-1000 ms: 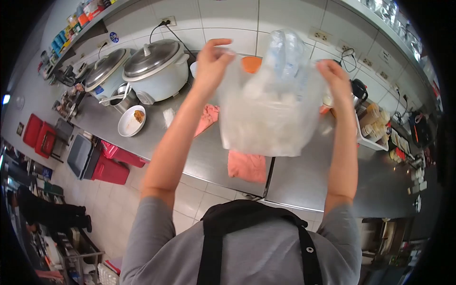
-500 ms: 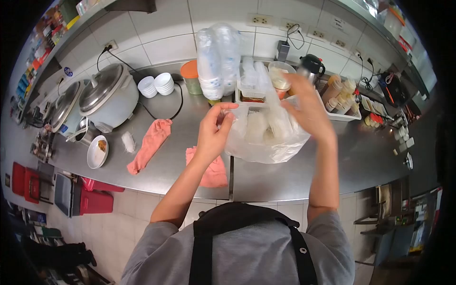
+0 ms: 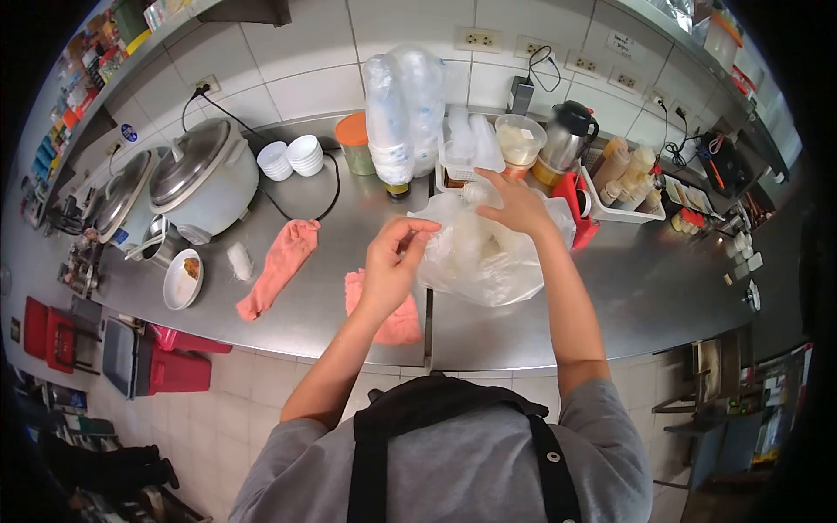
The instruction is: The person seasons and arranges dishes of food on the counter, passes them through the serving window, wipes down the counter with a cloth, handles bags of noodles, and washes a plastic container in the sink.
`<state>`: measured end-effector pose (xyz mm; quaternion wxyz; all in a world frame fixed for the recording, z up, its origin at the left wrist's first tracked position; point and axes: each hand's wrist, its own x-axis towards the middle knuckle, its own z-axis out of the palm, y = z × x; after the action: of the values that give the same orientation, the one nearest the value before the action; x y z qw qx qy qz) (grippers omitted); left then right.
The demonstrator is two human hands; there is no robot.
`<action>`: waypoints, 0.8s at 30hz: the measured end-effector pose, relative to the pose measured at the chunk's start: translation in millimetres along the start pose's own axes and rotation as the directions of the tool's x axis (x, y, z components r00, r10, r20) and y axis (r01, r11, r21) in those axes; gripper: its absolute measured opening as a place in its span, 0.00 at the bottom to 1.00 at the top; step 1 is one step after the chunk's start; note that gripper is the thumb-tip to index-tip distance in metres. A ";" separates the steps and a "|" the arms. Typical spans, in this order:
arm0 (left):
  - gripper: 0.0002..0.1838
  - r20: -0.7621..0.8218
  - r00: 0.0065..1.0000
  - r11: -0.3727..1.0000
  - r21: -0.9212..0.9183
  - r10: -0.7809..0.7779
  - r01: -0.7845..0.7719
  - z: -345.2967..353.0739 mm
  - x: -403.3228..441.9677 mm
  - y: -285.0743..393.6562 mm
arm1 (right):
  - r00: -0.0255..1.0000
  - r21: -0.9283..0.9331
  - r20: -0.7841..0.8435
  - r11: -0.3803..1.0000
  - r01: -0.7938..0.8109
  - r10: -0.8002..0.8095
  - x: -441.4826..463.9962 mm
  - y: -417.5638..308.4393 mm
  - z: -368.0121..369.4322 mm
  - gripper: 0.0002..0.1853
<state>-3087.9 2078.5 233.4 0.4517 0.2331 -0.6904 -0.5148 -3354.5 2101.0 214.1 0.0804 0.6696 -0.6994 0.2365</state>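
A translucent plastic bag with pale contents rests on the steel counter in front of me. At its left edge, my left hand has its thumb and index finger curled together on the plastic. My right hand lies over the bag's far right part, fingers spread and pointing left. Just beyond its fingertips is a white basket with clear plastic packs on top. What exactly lies inside the bag is blurred by the plastic.
Sleeves of plastic cups and an orange-lidded jar stand behind. To the right are a thermos, a red holder and a bottle basket. Pink cloths, a bowl and rice cookers are left.
My right hand has come down and left onto the bag, uncovering the round tub, thermos and red holder. The bag's far side now covers more of its contents. My left hand barely moved.
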 end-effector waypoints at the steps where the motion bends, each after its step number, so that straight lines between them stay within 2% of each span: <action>1: 0.07 0.003 1.000 1.000 0.001 -0.003 0.003 0.0 -1.9 0.3 | 0.995 0.019 0.099 1.000 -0.015 0.014 5.0 4.1 3.7 0.25; 3: 0.07 0.005 1.000 1.000 -0.002 -0.015 0.015 -3.9 -2.8 -0.9 | 0.955 0.048 0.294 0.998 -0.050 0.034 16.5 23.7 9.7 0.25; 6: 0.08 0.007 0.999 0.999 -0.015 -0.039 0.039 -9.9 -1.5 -6.2 | 0.940 0.218 0.238 0.929 -0.299 0.246 18.7 34.3 -17.4 0.23; 8: 0.09 0.017 0.999 0.999 -0.014 -0.049 0.049 -14.4 0.2 -8.2 | 0.935 0.433 0.068 0.833 -0.343 0.349 11.6 53.4 -16.0 0.21; 11: 0.11 0.090 0.992 0.994 -0.053 -0.093 0.098 -20.2 5.7 -7.9 | 0.901 0.647 -0.124 0.722 -0.244 0.416 -3.6 39.0 -37.5 0.19; 14: 0.14 0.105 0.991 0.996 -0.026 -0.086 0.089 -21.5 11.7 2.7 | 0.877 0.723 -0.226 0.677 -0.140 0.423 -20.8 3.4 -68.9 0.17; 17: 0.15 0.093 0.995 0.996 -0.088 -0.025 0.033 -16.7 20.0 3.8 | 0.927 0.767 -0.151 0.633 -0.110 0.344 -40.2 -27.0 -94.9 0.16; 20: 0.19 0.130 0.990 0.998 -0.016 0.055 -0.053 -15.5 28.2 -10.0 | 0.943 0.408 -0.097 0.877 -0.254 0.318 -50.9 -64.9 -91.0 0.16; 22: 0.21 0.076 0.993 0.995 -0.049 0.093 -0.090 -10.0 26.1 -11.6 | 0.999 0.148 -0.001 0.987 -0.054 0.055 -59.7 -60.5 -61.0 0.15; 23: 0.22 0.043 0.993 0.993 -0.059 0.109 -0.107 -17.1 23.8 -11.9 | 0.995 0.027 0.066 0.997 0.076 -0.078 -63.1 -58.8 -46.1 0.15; 24: 0.23 0.005 0.999 0.998 0.038 0.040 -0.040 -33.8 21.5 -8.8 | 0.994 0.098 0.101 0.995 0.035 -0.045 -66.5 -61.9 -38.3 0.14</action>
<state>-3070.4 2041.5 235.6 0.4558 0.2266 -0.7056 -0.4930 -3295.9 2178.1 232.8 0.0167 0.6978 -0.6770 0.2335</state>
